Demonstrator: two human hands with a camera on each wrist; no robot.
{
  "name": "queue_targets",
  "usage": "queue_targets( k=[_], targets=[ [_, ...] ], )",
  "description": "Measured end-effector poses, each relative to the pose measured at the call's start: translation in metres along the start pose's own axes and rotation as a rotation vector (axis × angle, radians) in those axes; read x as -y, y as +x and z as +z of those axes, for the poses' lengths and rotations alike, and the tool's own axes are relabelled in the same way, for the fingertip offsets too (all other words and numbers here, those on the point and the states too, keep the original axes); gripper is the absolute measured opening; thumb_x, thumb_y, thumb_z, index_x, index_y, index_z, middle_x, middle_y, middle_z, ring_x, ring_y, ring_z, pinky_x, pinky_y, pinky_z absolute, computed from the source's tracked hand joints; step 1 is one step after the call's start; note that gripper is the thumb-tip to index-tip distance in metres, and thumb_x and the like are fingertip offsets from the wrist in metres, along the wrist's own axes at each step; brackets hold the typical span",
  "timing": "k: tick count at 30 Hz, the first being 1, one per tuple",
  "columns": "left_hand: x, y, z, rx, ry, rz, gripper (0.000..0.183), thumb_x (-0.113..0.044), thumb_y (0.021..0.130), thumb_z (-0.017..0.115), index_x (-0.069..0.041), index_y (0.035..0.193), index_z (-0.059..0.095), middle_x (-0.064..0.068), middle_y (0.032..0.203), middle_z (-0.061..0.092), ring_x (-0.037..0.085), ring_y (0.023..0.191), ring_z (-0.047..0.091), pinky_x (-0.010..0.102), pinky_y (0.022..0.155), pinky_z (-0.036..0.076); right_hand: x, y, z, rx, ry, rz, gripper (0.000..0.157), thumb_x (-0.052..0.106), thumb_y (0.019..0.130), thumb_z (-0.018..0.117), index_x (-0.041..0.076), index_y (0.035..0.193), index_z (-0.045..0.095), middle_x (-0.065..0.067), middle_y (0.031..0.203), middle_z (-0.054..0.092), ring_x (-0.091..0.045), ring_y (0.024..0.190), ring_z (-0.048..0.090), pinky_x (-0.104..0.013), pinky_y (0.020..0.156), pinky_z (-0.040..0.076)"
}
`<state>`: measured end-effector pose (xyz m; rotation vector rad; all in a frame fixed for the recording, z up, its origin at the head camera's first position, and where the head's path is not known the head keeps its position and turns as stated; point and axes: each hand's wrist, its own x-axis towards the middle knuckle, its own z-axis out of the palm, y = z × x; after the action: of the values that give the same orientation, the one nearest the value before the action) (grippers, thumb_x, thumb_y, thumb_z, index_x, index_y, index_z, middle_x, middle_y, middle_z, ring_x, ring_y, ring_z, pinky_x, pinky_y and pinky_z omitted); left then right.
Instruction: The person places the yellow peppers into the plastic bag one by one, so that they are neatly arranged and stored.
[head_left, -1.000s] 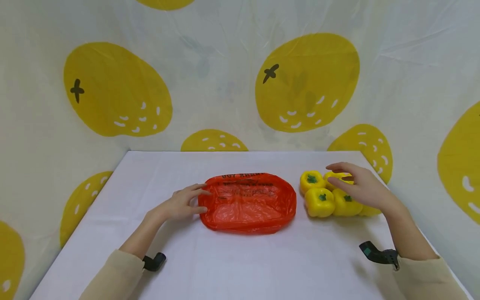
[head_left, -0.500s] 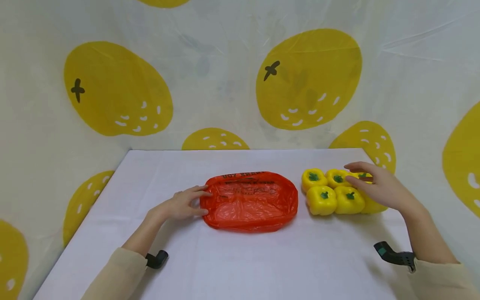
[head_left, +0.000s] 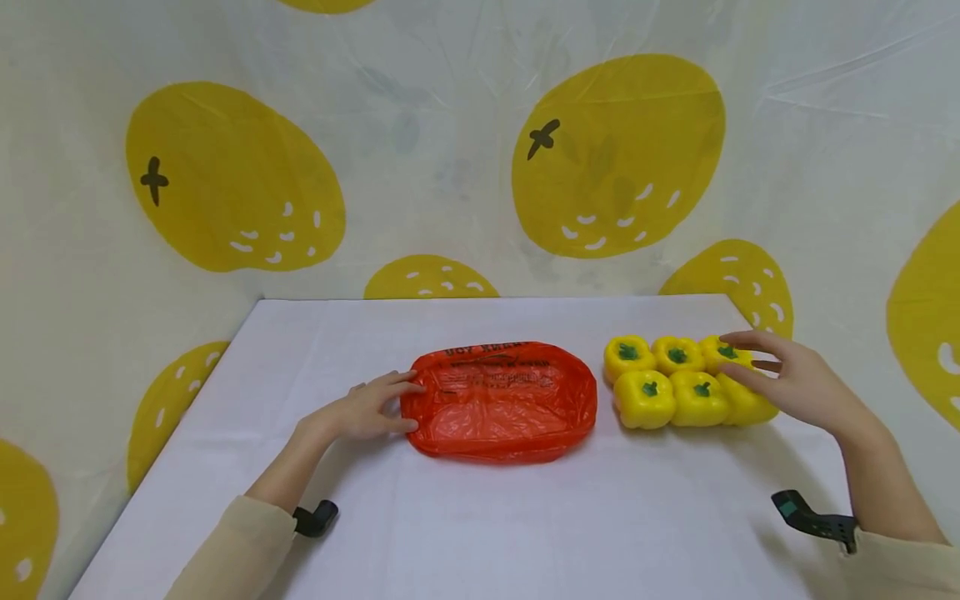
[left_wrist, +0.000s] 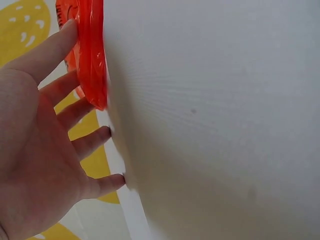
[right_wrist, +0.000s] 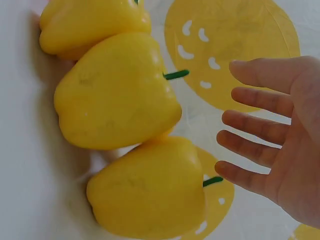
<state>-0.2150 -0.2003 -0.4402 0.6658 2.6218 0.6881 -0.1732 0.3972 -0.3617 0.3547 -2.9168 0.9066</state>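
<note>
A red plastic bag [head_left: 502, 408] with dark printing lies on the white table, its mouth spread open. At its left edge rests my left hand [head_left: 375, 406], fingers spread and relaxed; the left wrist view shows thumb and fingertips against the red plastic [left_wrist: 92, 60], without a clear pinch. Several yellow bell peppers [head_left: 647, 400] with green stems stand in two rows right of the bag. My right hand [head_left: 797, 379] hovers over the right end of the rows, fingers loosely extended. In the right wrist view, that hand [right_wrist: 280, 135] is apart from the peppers [right_wrist: 117, 95] and holds nothing.
The white tablecloth [head_left: 480, 533] covers the table, whose far edge meets a curtain [head_left: 442, 167] printed with big yellow fruit. Dark wrist-worn cameras [head_left: 317, 518] sit below both forearms.
My right hand has moved rightward along the peppers, uncovering the ones in the back row. The left hand stays at the bag's left edge, and the view has shifted slightly.
</note>
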Motion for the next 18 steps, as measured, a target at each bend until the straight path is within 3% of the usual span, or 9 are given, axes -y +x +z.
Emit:
queue_targets(
  k=[5, 13, 17, 18],
  targets=[
    [-0.001, 0.001, 0.001, 0.004, -0.001, -0.004, 0.062, -0.046, 0.092, 0.073, -0.021, 0.146, 0.057, 0.008, 0.165, 0.032, 0.040, 0.153, 0.019, 0.078, 0.112, 0.013, -0.010, -0.006, -0.003, 0.011, 0.012, 0.010, 0.053, 0.024, 0.101, 0.068, -0.002, 0.143, 0.050, -0.030, 0.140, 0.052, -0.045, 0.123, 0.047, 0.004, 0.080, 0.032],
    [-0.001, 0.001, 0.000, 0.007, 0.011, 0.005, 0.063, -0.045, 0.093, 0.073, -0.020, 0.147, 0.056, 0.011, 0.165, 0.031, 0.042, 0.152, 0.018, 0.078, 0.112, 0.013, -0.023, -0.013, -0.006, 0.071, 0.058, 0.067, 0.070, 0.027, 0.101, 0.068, -0.001, 0.156, 0.034, -0.034, 0.151, 0.037, -0.051, 0.131, 0.035, 0.004, 0.081, 0.027],
    [-0.002, 0.001, -0.001, 0.009, 0.014, 0.002, 0.063, -0.045, 0.092, 0.073, -0.020, 0.147, 0.056, 0.011, 0.165, 0.030, 0.042, 0.153, 0.017, 0.078, 0.112, 0.012, -0.031, -0.019, -0.006, 0.097, 0.070, 0.085, 0.072, 0.028, 0.100, 0.070, 0.001, 0.156, 0.033, -0.031, 0.152, 0.038, -0.038, 0.130, 0.038, 0.002, 0.081, 0.032],
    [-0.002, 0.001, -0.001, 0.010, 0.015, 0.002, 0.063, -0.045, 0.092, 0.073, -0.020, 0.147, 0.055, 0.011, 0.165, 0.030, 0.042, 0.153, 0.016, 0.078, 0.112, 0.012, -0.034, -0.020, -0.006, 0.100, 0.070, 0.087, 0.072, 0.028, 0.100, 0.070, 0.001, 0.156, 0.034, -0.030, 0.152, 0.038, -0.029, 0.129, 0.040, 0.002, 0.080, 0.033]
  ],
)
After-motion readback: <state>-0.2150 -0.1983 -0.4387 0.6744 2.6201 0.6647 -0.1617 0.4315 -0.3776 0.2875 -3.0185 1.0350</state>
